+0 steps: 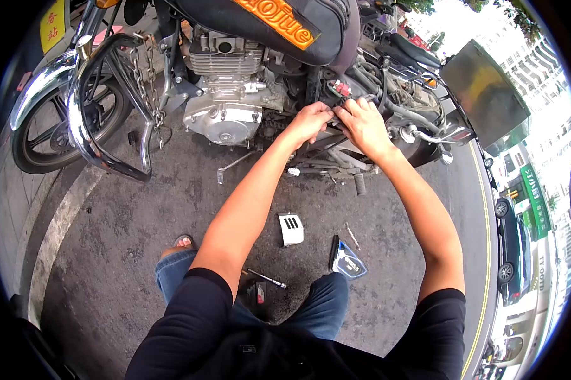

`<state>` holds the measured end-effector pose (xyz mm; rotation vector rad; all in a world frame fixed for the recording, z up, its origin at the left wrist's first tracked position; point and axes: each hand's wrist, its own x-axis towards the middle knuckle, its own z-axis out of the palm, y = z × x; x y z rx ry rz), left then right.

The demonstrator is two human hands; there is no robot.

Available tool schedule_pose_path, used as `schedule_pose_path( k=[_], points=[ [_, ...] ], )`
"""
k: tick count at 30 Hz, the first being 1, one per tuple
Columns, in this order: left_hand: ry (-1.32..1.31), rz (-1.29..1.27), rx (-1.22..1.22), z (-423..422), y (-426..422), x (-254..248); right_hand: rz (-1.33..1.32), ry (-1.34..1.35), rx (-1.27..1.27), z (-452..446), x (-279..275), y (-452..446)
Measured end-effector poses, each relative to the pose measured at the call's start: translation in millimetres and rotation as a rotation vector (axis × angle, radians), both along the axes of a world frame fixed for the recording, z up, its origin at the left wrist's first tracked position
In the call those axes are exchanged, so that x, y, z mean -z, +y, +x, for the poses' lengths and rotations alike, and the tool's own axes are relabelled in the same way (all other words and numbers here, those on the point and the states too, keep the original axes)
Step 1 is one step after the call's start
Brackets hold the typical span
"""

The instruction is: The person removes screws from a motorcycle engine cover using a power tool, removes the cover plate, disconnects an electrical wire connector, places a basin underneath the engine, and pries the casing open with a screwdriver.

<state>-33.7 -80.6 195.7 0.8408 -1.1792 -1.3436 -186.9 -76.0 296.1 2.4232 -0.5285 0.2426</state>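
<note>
A motorcycle with a silver engine (228,120) and a black tank cover (260,28) stands across the top of the view. Both hands meet at its open middle section, below the seat. My left hand (311,124) has its fingers pinched together near a dark part; what they hold is too small to name. Close against it, my right hand (363,128) is closed too, its fingertips bent down and their contents hidden. Red and dark wiring (340,88) shows just above the hands.
On the ground lie a white cover (291,229), a blue-edged side panel (349,261), a ratchet tool (266,278) and a thin strip (352,235). A chrome crash bar (83,107) with a chain is at left, a dark box (484,95) at right.
</note>
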Motion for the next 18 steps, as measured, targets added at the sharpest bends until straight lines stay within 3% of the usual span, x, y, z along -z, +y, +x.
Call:
schedule_pose_path(
  k=[6,16,18],
  points=[
    [-0.059,0.046,0.134,9,-11,-3,0.02,0.044,-0.076,-18,-8,-15],
    [-0.182,0.034,0.134,8,-17,-8,0.075,0.047,-0.036,-16,-15,-8],
    [-0.232,-0.034,0.033,3,-13,-5,0.057,0.021,0.028,-5,-12,7]
  ],
)
